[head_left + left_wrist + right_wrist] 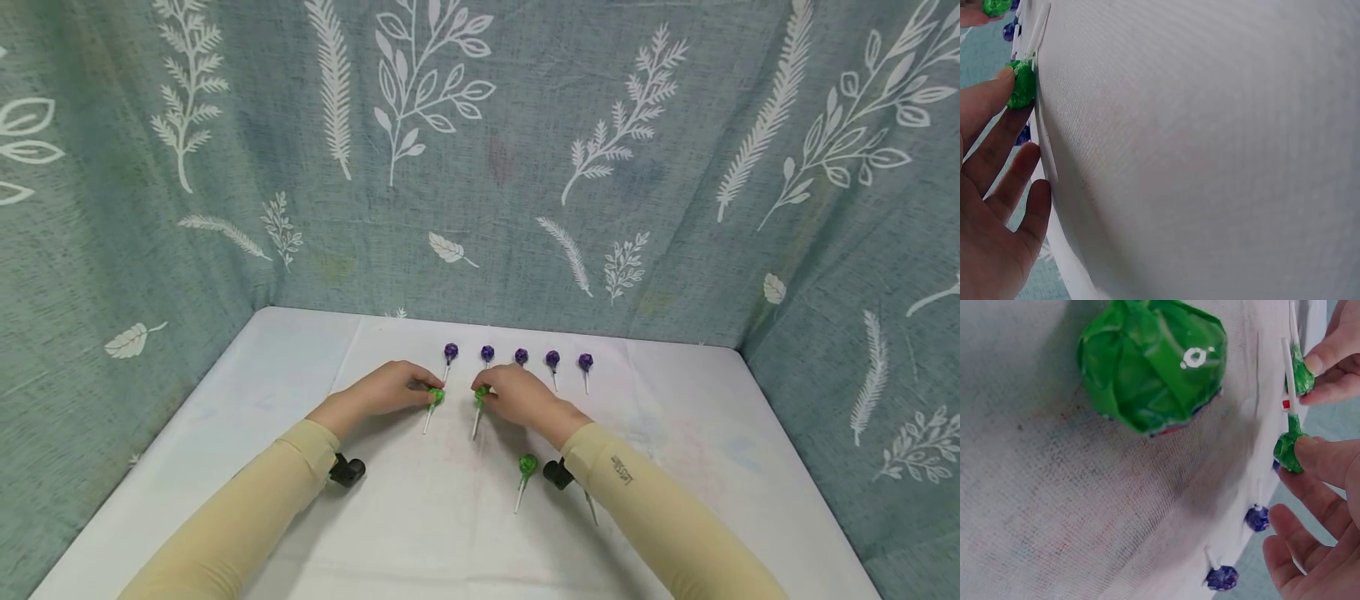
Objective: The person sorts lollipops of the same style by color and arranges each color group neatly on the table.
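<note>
My left hand (390,387) pinches a green lollipop (1022,85) by its wrapped head, between thumb and forefinger, its white stick pointing toward me. A second green lollipop (1289,452) is pinched the same way by my right hand (521,393), a short way to the right. In the head view both heads are close over the white table, just in front of a row of purple lollipops (552,358). The right hand partly covers the sticks of the middle ones. Another green lollipop (528,465) lies nearer to me, beside the right forearm.
A further lollipop stick (591,507) shows beside the right sleeve, its head hidden. Black wrist cameras (348,472) sit under both forearms. The white table (420,533) meets a grey-green leaf-patterned curtain (480,275) at the back and on both sides.
</note>
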Demonstrator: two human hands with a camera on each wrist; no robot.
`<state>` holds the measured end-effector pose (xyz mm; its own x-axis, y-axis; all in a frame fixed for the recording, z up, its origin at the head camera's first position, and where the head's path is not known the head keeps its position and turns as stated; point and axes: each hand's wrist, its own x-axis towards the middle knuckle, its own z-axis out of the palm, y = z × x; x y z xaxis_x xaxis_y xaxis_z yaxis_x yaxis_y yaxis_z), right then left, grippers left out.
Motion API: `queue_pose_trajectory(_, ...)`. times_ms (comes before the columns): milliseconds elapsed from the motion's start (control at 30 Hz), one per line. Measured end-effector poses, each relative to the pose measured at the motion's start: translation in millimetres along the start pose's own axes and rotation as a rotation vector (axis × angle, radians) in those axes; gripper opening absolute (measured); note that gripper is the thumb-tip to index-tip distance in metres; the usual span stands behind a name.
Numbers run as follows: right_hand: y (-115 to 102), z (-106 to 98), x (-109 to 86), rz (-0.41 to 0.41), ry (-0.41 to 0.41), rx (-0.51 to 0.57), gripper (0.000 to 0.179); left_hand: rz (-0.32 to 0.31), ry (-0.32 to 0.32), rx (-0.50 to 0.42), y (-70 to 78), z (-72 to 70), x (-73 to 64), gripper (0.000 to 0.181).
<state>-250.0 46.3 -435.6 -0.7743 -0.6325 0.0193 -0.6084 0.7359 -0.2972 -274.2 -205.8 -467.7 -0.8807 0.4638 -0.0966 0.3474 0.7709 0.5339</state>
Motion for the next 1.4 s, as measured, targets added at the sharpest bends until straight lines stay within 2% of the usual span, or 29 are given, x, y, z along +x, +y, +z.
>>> queue_pose_trajectory(367, 2, 9, 5.1, 0.035, -0.024, -0.036, 0.024, -0.001, -0.002, -0.027, -0.9, -0.2, -1.1, 0.027)
queue_pose_trajectory(667, 1, 12, 3.9, 0.016, -0.021, -0.028, 0.023, -0.01, 0.002, -0.029, -0.6, 1.0, -1.8, 0.028)
queue_pose_trajectory(933, 1, 14, 5.4, 0.035, -0.033, -0.04, 0.024, -0.03, 0.011, -0.027, 1.2, 1.0, -2.5, 0.029)
queue_pose_trajectory(1400, 1, 14, 3.6, 0.015, -0.029, -0.059, 0.026, -0.027, 0.007, -0.036, 3.4, -0.6, -4.3, 0.029)
